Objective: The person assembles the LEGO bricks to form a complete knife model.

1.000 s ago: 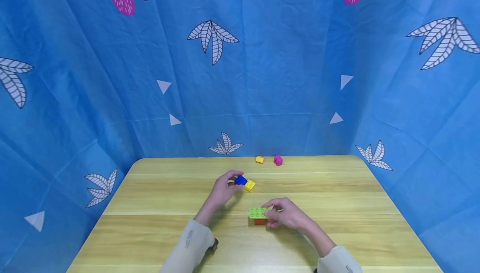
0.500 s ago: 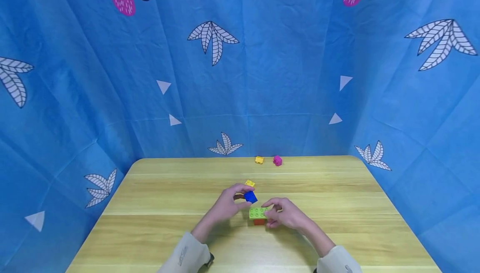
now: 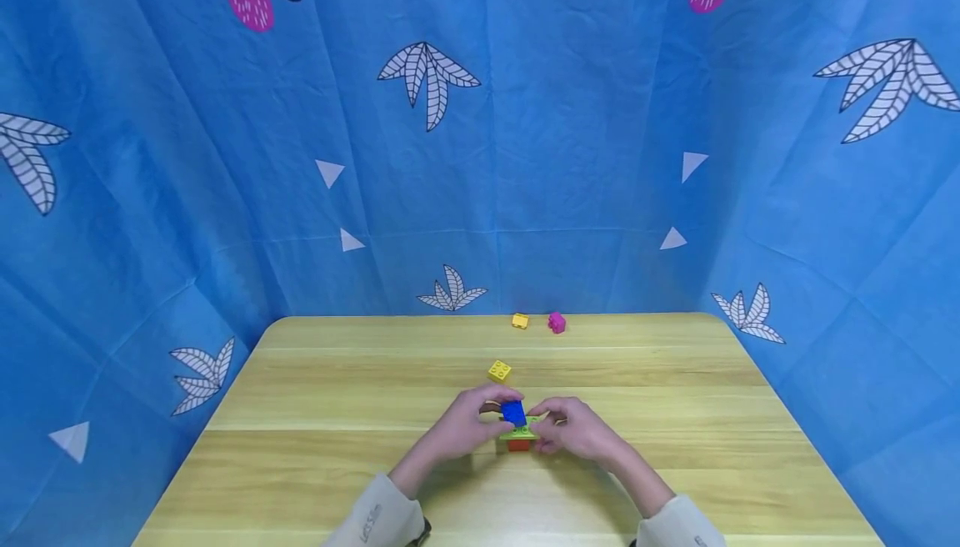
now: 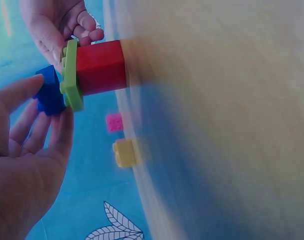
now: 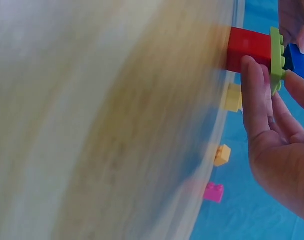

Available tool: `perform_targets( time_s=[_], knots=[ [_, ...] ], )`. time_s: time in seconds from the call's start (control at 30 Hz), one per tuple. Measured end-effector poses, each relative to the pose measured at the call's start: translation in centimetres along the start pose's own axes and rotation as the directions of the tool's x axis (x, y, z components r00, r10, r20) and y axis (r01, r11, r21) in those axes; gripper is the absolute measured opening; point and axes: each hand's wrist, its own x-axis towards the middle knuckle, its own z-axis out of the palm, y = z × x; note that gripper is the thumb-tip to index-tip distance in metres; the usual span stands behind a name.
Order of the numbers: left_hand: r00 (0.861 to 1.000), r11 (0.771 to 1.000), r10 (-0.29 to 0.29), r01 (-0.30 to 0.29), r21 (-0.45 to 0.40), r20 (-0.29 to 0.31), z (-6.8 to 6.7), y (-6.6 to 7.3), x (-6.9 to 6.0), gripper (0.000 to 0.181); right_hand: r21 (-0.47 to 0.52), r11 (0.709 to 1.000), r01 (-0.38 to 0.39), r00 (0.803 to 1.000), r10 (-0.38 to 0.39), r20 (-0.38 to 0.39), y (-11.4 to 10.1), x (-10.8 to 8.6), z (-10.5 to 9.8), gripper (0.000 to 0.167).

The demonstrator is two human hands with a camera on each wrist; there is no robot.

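Note:
A blue toy building brick is pinched between the thumb and fingers of my left hand. It sits right over the studs of a flat light green building plate, slightly tilted; I cannot tell whether it is joined on. The plate caps a red block that stands on the table. My right hand grips the plate at its right end, thumb on the studded top. In the right wrist view, fingertips of that hand lie against the red block.
Just behind the hands lies a yellow brick on the wooden table. Farther back, near the rear edge, are a smaller yellow brick and a magenta brick. A blue patterned curtain hangs behind.
My left hand has carried the blue brick from beside the yellow brick, toward me and rightward, onto or just above the green plate. The right hand keeps its place on the plate.

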Motion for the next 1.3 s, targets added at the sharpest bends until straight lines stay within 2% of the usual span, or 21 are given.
perform_targets(
  time_s=[0.4,0.6,0.83,1.03,1.3],
  knots=[
    [0.999,0.997,0.042,-0.044,0.063,0.032,0.23,-0.31,0.28,0.038,0.051,0.999,0.008,0.998,-0.011,0.064,0.27,0.08,-0.77,0.041],
    [0.999,0.996,0.033,-0.037,0.075,0.043,0.29,-0.40,0.31,0.037,0.068,0.998,-0.006,0.998,0.001,0.065,0.24,0.08,-0.76,0.041],
    [0.997,0.996,0.049,-0.053,0.077,0.058,0.28,-0.37,0.28,0.037,0.078,0.997,0.006,0.998,-0.011,0.067,0.35,0.16,-0.65,0.039],
    [0.997,0.996,0.026,-0.031,0.080,0.067,0.18,-0.32,0.20,0.038,0.077,0.997,0.003,0.998,-0.008,0.063,0.37,0.29,-0.57,0.039],
    [0.997,0.996,0.026,-0.033,0.082,0.079,0.30,-0.30,0.18,0.037,0.082,0.997,-0.010,0.998,0.005,0.065,0.57,0.30,-0.57,0.039]
  ],
)
